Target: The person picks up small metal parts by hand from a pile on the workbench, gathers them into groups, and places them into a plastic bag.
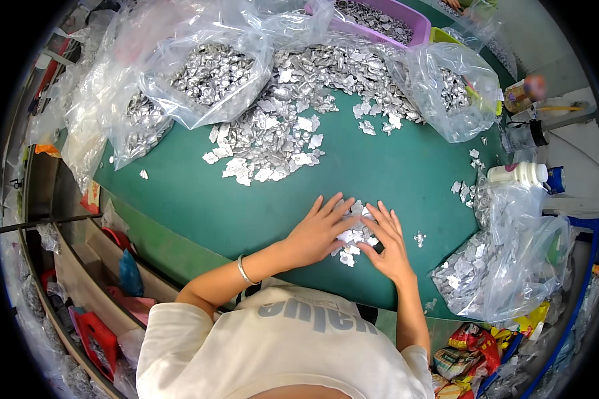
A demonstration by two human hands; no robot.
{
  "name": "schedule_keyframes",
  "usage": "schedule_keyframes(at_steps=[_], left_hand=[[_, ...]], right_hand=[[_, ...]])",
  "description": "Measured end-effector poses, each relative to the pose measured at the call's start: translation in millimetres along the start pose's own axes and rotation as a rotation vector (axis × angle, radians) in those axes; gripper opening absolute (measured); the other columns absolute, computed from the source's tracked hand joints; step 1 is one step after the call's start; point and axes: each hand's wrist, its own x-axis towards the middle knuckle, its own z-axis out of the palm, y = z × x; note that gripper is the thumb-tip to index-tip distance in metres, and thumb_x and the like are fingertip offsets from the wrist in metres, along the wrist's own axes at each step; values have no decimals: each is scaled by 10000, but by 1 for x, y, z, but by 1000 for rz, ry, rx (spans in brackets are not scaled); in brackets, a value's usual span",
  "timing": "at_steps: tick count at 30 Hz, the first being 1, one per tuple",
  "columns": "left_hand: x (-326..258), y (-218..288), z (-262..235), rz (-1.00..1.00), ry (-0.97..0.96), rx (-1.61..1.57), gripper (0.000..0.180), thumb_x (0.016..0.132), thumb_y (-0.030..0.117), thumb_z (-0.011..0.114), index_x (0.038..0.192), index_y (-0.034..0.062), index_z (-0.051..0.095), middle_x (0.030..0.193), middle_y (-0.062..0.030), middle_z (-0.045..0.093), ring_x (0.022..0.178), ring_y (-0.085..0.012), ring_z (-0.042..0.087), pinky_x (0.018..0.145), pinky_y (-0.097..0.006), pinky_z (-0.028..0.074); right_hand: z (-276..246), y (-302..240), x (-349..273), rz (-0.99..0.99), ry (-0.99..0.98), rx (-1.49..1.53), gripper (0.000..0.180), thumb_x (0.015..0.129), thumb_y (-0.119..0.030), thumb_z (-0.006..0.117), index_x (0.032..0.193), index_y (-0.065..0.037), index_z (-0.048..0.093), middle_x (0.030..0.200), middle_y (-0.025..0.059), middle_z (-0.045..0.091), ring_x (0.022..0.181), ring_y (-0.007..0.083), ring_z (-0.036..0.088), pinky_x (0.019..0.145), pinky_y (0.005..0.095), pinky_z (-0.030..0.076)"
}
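Note:
A small heap of flat silver metal pieces [358, 231] lies on the green tabletop [259, 216] close to my body. My left hand [318, 233] rests over its left side, fingers stretched out and apart, fingertips touching the pieces. From the right, my right hand [388, 245] reaches over the same heap with its fingers extended and thumb apart. Parts of the heap are hidden under my fingers. One loose metal piece [419, 239] lies just right of my right hand. A bracelet [245, 271] circles my left wrist.
A large pile of silver pieces [273, 146] spreads across the far side, between clear plastic bags [203, 113] holding more. A purple bin [419, 26] stands behind. At right are a filled clear bag [472, 272] and a white bottle [516, 174]. Drawers [90, 266] flank the left.

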Motion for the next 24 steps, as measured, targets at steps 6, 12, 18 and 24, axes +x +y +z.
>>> schedule_keyframes(at_steps=[6,12,18,24], left_hand=[[-11,-1,6,28,27,-172,448,842,75,622,1280,100,529,1464,-125,346,1371,-384,263,1086,-466,311],[-28,6,14,29,68,-290,438,841,10,597,1270,68,529,1459,-136,355,1362,-357,304,1067,-446,345],[-64,39,5,41,51,-617,326,891,12,549,1216,22,566,1345,-153,492,1279,-297,439,1034,-386,386],[-114,45,36,-380,-535,-1488,330,983,98,439,1275,-38,511,1293,-172,531,1204,-255,516,1046,-344,387]], right_hand=[[8,8,-11,72,127,79,437,793,-150,684,1196,-19,576,1373,124,479,1341,328,358,1106,500,228],[20,-7,-23,-34,7,-64,503,780,-212,713,1221,-25,558,1409,122,436,1351,330,337,1101,510,226],[17,-7,-37,-37,-18,-151,646,742,-309,746,1295,-75,507,1416,116,406,1349,368,304,1089,547,219],[21,-23,-57,-58,-77,-163,685,725,-349,758,1308,-99,499,1414,134,386,1346,395,289,1089,559,209]])
